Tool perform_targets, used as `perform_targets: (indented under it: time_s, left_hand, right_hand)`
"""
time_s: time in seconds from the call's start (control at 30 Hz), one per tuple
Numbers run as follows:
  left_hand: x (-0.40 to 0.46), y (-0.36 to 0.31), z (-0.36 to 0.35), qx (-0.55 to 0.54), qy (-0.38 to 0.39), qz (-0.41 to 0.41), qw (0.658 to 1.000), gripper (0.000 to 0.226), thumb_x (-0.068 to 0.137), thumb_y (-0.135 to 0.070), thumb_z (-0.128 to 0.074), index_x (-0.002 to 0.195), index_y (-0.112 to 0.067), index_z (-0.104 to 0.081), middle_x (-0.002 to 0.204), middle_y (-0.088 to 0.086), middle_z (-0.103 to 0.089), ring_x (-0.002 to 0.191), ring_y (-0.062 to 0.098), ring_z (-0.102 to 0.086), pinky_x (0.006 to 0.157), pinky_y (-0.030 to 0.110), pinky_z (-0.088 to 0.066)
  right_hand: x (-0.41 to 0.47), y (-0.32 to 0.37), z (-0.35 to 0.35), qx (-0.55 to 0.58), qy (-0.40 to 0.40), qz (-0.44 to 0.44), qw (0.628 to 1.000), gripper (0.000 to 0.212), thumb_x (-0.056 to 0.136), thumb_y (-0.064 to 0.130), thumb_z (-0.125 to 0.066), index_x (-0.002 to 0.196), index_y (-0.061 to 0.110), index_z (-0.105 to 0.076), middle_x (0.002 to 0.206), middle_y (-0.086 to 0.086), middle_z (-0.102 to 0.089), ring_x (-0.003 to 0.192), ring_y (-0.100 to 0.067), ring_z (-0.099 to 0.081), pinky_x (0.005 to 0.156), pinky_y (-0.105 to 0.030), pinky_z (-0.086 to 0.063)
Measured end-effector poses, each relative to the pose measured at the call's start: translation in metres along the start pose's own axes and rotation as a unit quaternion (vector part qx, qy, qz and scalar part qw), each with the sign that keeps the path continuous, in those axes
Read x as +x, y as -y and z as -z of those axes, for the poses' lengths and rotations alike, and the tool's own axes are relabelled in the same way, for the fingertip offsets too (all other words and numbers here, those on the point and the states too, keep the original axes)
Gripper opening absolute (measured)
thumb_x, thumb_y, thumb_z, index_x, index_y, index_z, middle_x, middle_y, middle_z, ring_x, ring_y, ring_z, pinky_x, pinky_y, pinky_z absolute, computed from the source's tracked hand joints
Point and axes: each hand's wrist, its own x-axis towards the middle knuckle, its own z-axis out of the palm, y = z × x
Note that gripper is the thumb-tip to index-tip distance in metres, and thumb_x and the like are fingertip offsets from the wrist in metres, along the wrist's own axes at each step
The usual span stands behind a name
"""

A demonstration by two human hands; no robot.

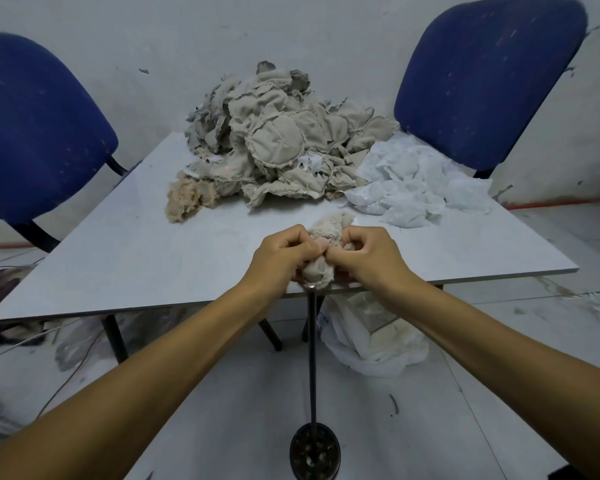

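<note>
Hands meet at the edge of the table (153, 258): left hand (280, 251) and right hand (369, 253) both pinch a beige fabric piece (330, 224), fingers covering its middle; it hides the top of the black rod (312, 341).

L hand (284, 252) fingers curled, pinching | R hand (369, 252) same | forearms extended fwd, converging

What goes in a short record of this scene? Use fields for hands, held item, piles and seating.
Left hand: grips the beige fabric piece
Right hand: pinches the same piece
Held item: beige fabric piece, just above a thin metal rod
Piles: beige fabric heap, white cloth heap, fluffy tuft
Seating: two blue chairs behind the table
</note>
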Motion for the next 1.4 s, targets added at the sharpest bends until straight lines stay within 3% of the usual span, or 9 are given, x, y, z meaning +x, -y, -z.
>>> perform_targets:
  time_s: [0.13, 0.27, 0.43, 0.6, 0.77, 0.9, 1.03, 1.23, 1.4]
  left_hand:
    - [0.002, -0.004, -0.003, 0.003, -0.026, 0.017, 0.999, 0.031, 0.088, -0.008, -0.068, 0.061, -0.013, -0.053, 0.053, -0.003, -0.050, 0.048, 0.008, -0.044, 0.047, 0.018, -0.038]
    - [0.005, -0.009, -0.001, -0.032, -0.053, 0.053, 0.997, 0.040, 0.081, 0.004, -0.067, 0.050, -0.018, -0.054, 0.049, 0.000, -0.051, 0.037, 0.007, -0.044, 0.038, 0.015, -0.035]
    - [0.011, 0.000, -0.007, 0.023, -0.149, 0.036, 0.988, 0.035, 0.077, -0.006, -0.069, 0.049, -0.019, -0.054, 0.054, -0.001, -0.053, 0.061, 0.020, -0.053, 0.060, 0.034, -0.043]
    - [0.010, -0.003, -0.001, -0.032, -0.058, 0.076, 0.995, 0.033, 0.085, -0.009, -0.062, 0.054, -0.021, -0.056, 0.056, 0.001, -0.053, 0.051, 0.019, -0.053, 0.046, 0.024, -0.043]
    - [-0.002, -0.004, 0.014, -0.116, 0.061, 0.048, 0.990, 0.021, 0.087, 0.009, -0.059, 0.076, -0.009, -0.060, 0.074, 0.012, -0.065, 0.068, 0.020, -0.068, 0.058, 0.026, -0.056]
    - [-0.006, -0.005, 0.012, -0.056, 0.034, 0.020, 0.998, 0.019, 0.084, 0.003, -0.070, 0.075, -0.007, -0.057, 0.074, 0.016, -0.058, 0.070, 0.022, -0.067, 0.058, 0.028, -0.056]
    - [-0.006, -0.006, 0.009, -0.037, -0.009, 0.021, 0.999, 0.028, 0.084, 0.004, -0.069, 0.064, -0.010, -0.055, 0.066, 0.015, -0.061, 0.051, 0.011, -0.059, 0.040, 0.016, -0.041]
    - [0.003, -0.001, -0.003, 0.013, -0.118, 0.038, 0.992, 0.027, 0.076, -0.003, -0.069, 0.055, -0.016, -0.058, 0.051, -0.001, -0.056, 0.045, 0.012, -0.050, 0.042, 0.020, -0.039]
    - [0.003, 0.002, 0.001, 0.000, -0.090, 0.058, 0.994, 0.035, 0.083, -0.008, -0.069, 0.052, -0.022, -0.060, 0.051, -0.004, -0.056, 0.047, 0.012, -0.052, 0.047, 0.022, -0.043]
  right_hand:
    - [-0.001, 0.002, -0.005, 0.003, -0.031, -0.007, 0.999, 0.038, 0.065, 0.033, -0.074, 0.054, 0.022, -0.039, 0.047, 0.011, -0.035, 0.050, -0.010, -0.034, 0.051, -0.028, -0.028]
    - [-0.002, 0.003, 0.003, 0.105, 0.054, -0.008, 0.993, 0.026, 0.073, 0.009, -0.070, 0.063, 0.017, -0.048, 0.060, -0.003, -0.038, 0.063, -0.021, -0.039, 0.059, -0.036, -0.034]
    - [-0.009, 0.001, 0.012, 0.055, 0.147, 0.036, 0.987, 0.023, 0.080, 0.019, -0.078, 0.083, 0.007, -0.059, 0.071, -0.004, -0.052, 0.070, -0.016, -0.048, 0.069, -0.033, -0.040]
    - [-0.010, -0.003, 0.008, -0.054, 0.053, 0.087, 0.993, 0.028, 0.077, 0.027, -0.083, 0.073, 0.022, -0.056, 0.060, 0.016, -0.055, 0.056, 0.002, -0.046, 0.054, -0.013, -0.036]
    - [-0.005, -0.006, 0.000, -0.086, -0.047, 0.099, 0.990, 0.033, 0.072, 0.024, -0.075, 0.061, 0.025, -0.044, 0.052, 0.020, -0.050, 0.051, 0.000, -0.043, 0.050, -0.016, -0.033]
    - [-0.004, -0.005, -0.005, -0.075, -0.038, 0.076, 0.994, 0.031, 0.061, 0.041, -0.066, 0.059, 0.018, -0.046, 0.049, 0.014, -0.044, 0.049, -0.003, -0.038, 0.049, -0.018, -0.030]
    - [-0.002, -0.003, 0.006, 0.062, 0.100, 0.036, 0.992, 0.031, 0.065, 0.028, -0.071, 0.072, 0.004, -0.053, 0.063, 0.000, -0.046, 0.064, -0.015, -0.044, 0.064, -0.036, -0.039]
    - [-0.005, -0.005, 0.014, 0.049, 0.163, 0.043, 0.985, 0.025, 0.076, 0.022, -0.079, 0.083, 0.013, -0.058, 0.072, 0.005, -0.057, 0.073, -0.013, -0.051, 0.071, -0.034, -0.040]
    - [-0.005, -0.005, 0.003, -0.047, 0.059, 0.082, 0.994, 0.032, 0.081, 0.030, -0.079, 0.069, 0.021, -0.050, 0.057, 0.013, -0.051, 0.056, -0.002, -0.043, 0.056, -0.021, -0.034]
